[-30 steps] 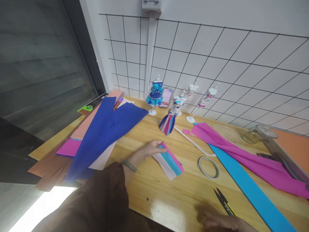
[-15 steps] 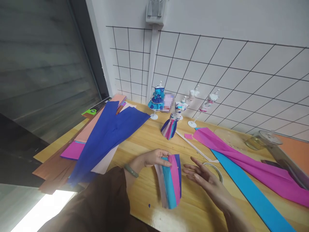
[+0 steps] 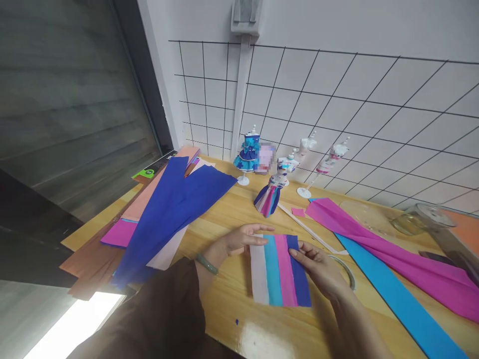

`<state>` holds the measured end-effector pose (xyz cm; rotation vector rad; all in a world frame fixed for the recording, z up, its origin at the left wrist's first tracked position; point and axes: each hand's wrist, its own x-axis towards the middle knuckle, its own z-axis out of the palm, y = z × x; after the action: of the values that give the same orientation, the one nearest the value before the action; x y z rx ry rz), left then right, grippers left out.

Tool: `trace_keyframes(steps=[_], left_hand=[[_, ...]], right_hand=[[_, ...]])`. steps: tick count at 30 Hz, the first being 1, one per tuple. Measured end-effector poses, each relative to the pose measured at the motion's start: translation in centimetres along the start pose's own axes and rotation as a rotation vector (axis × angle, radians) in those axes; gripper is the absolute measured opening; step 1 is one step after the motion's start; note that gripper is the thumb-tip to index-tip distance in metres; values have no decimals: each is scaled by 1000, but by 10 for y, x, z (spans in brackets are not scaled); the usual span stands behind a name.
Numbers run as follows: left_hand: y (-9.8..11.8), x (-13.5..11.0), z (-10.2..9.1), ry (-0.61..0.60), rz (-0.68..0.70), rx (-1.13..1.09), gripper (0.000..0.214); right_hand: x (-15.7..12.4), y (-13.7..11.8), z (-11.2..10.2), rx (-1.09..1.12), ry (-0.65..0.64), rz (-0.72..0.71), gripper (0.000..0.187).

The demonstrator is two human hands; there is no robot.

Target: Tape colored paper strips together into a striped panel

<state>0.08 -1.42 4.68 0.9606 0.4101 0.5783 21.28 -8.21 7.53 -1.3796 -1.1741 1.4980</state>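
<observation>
A striped sheet of crepe paper point(image 3: 277, 276), in pale pink, light blue, bright pink and dark blue, hangs spread flat between my two hands above the wooden table. My left hand point(image 3: 245, 240) pinches its upper left corner between thumb and fingers. The dark blue upper right edge is gripped by my right hand point(image 3: 312, 257), thumb in front and fingers behind. Beyond the sheet stands a small dress form point(image 3: 286, 167) wearing a skirt point(image 3: 268, 200) with similar stripes. Partly behind my right wrist is a pale ring point(image 3: 348, 273), which looks like a tape roll.
Dark blue crepe paper point(image 3: 172, 209) covers stacked coloured sheets at left. Bright pink paper point(image 3: 374, 244) and a light blue strip point(image 3: 396, 294) lie at right. A blue-dressed form point(image 3: 247, 154) and a form with a pink-trimmed top point(image 3: 331, 159) stand near the wall. A clear jar point(image 3: 419, 219) lies far right.
My right hand has moved from beside the striped sheet to grip its dark blue edge. The sheet, curved before, is now spread wide and flat. My left hand keeps its hold.
</observation>
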Motion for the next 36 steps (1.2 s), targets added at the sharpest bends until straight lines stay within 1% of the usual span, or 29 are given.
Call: trace_keyframes(steps=[3, 5, 9, 12, 14, 17, 20, 23, 26, 28, 31, 36], left_hand=[[2, 2, -3, 64, -20, -71, 57], [1, 3, -4, 112, -30, -71, 56], [-4, 6, -5, 164, -82, 20, 53], [-12, 10, -5, 193, -127, 106, 61], [-17, 12, -6, 211, -128, 152, 65], [-22, 15, -8, 239, -89, 156, 67], [-22, 16, -9, 288, -44, 157, 65], [-21, 16, -8, 314, -32, 171, 59], [-19, 17, -9, 345, -23, 181, 55], [-19, 17, -10, 363, -12, 184, 54], [-21, 18, -12, 372, 6, 232, 52], [-21, 19, -12, 402, 25, 350, 39]], right_hand=[[3, 2, -6, 30, 51, -12, 28], [5, 6, -9, 72, 82, -23, 28], [12, 16, -12, 135, 133, -46, 26], [16, 23, -14, 166, 166, -53, 26], [18, 27, -15, 185, 180, -54, 27], [19, 30, -16, 209, 183, -52, 28], [18, 32, -14, 224, 151, -41, 37], [18, 35, -11, 240, 98, -43, 55], [20, 41, -10, 211, 107, -48, 67], [21, 44, -10, 178, 125, -49, 71], [22, 47, -9, 151, 126, -47, 71], [20, 47, -5, 97, 130, -41, 74]])
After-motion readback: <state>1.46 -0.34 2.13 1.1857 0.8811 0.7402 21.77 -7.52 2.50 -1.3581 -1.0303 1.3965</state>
